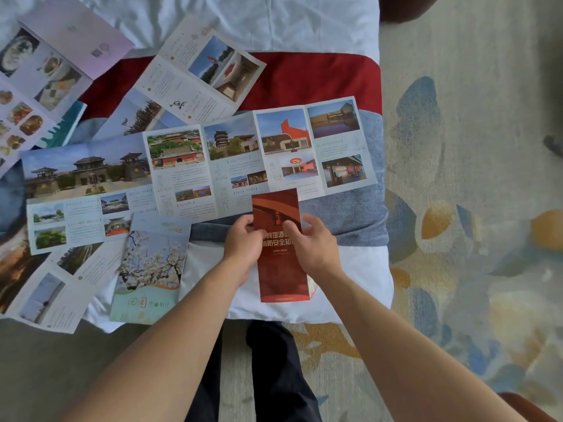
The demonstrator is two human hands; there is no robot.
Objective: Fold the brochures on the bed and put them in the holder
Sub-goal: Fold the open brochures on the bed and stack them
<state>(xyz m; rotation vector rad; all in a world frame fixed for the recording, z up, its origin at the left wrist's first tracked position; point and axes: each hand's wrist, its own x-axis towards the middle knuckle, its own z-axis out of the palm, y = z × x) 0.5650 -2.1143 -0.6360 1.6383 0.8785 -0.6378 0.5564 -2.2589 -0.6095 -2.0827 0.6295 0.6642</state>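
Observation:
A folded red brochure [280,269] with yellow characters lies upright at the bed's near edge. My left hand [242,239] pinches its left edge and my right hand [313,242] grips its right edge, both near its middle. Behind it a long unfolded brochure [195,169] with temple photos stretches across the bed. A folded brochure with blossom branches [149,266] lies to the left. No holder is in view.
Several more open brochures lie on the bed: a food one [36,86] at far left, a white one [198,74] at the back, another [58,290] at the near left. A red bed runner [320,80] crosses the bed. Patterned carpet [472,208] lies to the right.

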